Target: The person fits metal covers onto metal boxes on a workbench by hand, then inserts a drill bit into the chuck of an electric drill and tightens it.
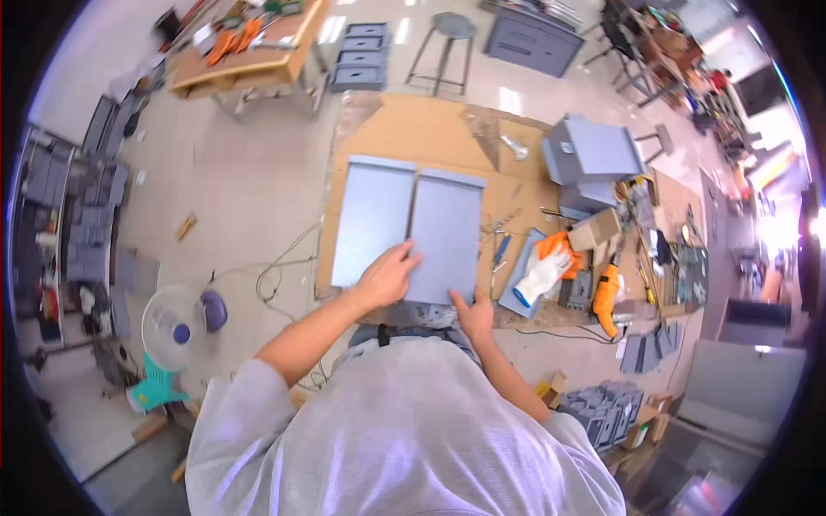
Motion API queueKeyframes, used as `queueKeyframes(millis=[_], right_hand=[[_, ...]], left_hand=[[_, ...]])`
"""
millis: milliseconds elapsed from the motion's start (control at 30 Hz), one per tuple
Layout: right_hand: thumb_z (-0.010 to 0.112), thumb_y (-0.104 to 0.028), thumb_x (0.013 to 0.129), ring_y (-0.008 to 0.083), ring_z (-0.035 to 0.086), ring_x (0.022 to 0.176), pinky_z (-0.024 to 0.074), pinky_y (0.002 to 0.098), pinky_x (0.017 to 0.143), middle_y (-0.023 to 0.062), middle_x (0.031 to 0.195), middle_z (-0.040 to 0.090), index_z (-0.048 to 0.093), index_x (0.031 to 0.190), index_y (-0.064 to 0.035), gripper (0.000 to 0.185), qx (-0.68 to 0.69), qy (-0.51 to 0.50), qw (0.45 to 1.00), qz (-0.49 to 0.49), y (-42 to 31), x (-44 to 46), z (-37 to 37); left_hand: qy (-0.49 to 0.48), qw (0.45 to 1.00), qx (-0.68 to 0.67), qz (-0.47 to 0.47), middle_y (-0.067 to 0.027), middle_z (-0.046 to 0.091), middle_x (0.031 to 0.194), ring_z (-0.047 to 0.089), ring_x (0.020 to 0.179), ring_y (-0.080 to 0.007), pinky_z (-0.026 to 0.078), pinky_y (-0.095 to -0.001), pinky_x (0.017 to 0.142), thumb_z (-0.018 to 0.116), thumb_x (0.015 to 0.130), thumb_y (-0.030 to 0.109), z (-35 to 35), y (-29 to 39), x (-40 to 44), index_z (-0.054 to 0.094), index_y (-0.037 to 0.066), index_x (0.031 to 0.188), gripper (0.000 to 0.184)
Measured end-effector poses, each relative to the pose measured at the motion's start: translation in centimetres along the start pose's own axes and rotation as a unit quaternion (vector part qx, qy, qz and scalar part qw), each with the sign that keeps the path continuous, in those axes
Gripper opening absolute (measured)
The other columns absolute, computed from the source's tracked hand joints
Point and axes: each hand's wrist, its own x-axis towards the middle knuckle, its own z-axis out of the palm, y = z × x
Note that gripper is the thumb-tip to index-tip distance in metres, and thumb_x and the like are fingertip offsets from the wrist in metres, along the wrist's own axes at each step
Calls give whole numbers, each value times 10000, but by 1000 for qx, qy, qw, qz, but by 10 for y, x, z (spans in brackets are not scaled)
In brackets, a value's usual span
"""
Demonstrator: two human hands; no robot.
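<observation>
Two flat grey metal panels lie side by side before me, a narrow gap between them. Each has a raised lip at its far end: the left panel [375,215] and the right panel [449,228]. My left hand [391,275] is at the near part of the gap, its fingers closed on the left edge of the right panel. At that panel's near right corner is my right hand [473,316], thumb over the edge and the other fingers partly hidden beside it. Both hands grip the right panel.
Cardboard [413,116] covers the worktable. To the right are a white glove [544,273], an orange power drill [607,297], a screwdriver [502,249], a small cardboard box [595,229] and a grey metal box [594,150]. A fan [175,327] and loose cable [274,273] are left.
</observation>
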Motion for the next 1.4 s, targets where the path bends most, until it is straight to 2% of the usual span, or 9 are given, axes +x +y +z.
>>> queueKeyframes(millis=[100,133,267,433,567,733,1033,1200,1400], right_hand=[[740,-347,805,216,648,670,499,343,635,139,774,689,640,1104,58,514,14,37,998,-47,44,17,16],[737,-326,811,187,640,637,491,317,591,116,742,672,629,1128,59,510,74,-7,997,-11,28,12,5],[729,-279,829,108,593,546,459,249,486,52,678,612,572,1225,53,540,142,-91,985,47,3,14,-28],[688,-220,870,101,504,476,451,236,461,31,761,609,564,1217,25,442,401,-150,899,89,-57,28,-79],[604,-182,915,82,500,458,484,235,455,2,729,609,579,874,-62,129,609,-208,757,114,-107,102,-122],[586,-207,932,56,554,466,537,225,466,-39,565,550,579,835,-99,145,563,-236,778,150,-159,137,-151],[564,-253,954,79,554,477,539,278,503,-38,571,543,584,851,-103,183,518,-297,796,101,-143,118,-142],[652,-201,888,128,575,509,524,279,506,9,721,599,549,1163,-24,342,416,-269,860,122,-100,67,-118],[692,-191,862,136,624,583,539,248,554,21,817,605,308,1475,-87,731,324,-300,894,79,-47,29,-83]], left_hand=[[48,960,-183,-205,-271,613,1146,608,1052,-395,488,-426,930,559,797,75,-2,13,0,554,-27,1248,462],[49,948,-211,-235,-234,679,952,676,840,-364,542,-408,783,609,836,143,13,2,0,550,-57,1239,454],[17,881,-385,-274,-144,674,835,620,646,-156,509,-295,571,696,858,233,21,-18,6,523,-112,1253,552],[30,795,-515,-319,-77,642,815,574,618,-126,446,-245,512,714,852,218,-44,21,45,546,-58,1265,525],[-30,730,-598,-329,-31,559,597,531,463,-124,451,-260,417,661,891,231,-96,11,125,615,31,861,207],[-94,733,-584,-336,30,548,588,522,479,-18,456,-156,399,562,938,236,-146,23,160,583,105,755,226],[-98,726,-603,-316,-18,589,580,553,457,-56,486,-187,399,617,913,251,-129,4,141,596,76,740,247],[-86,781,-536,-309,-53,595,667,544,504,-115,450,-254,429,671,867,177,-88,-3,89,647,-11,926,198],[-92,789,-529,-297,-70,635,825,534,555,-113,455,-259,467,652,869,129,-48,7,44,480,-59,1321,519]])
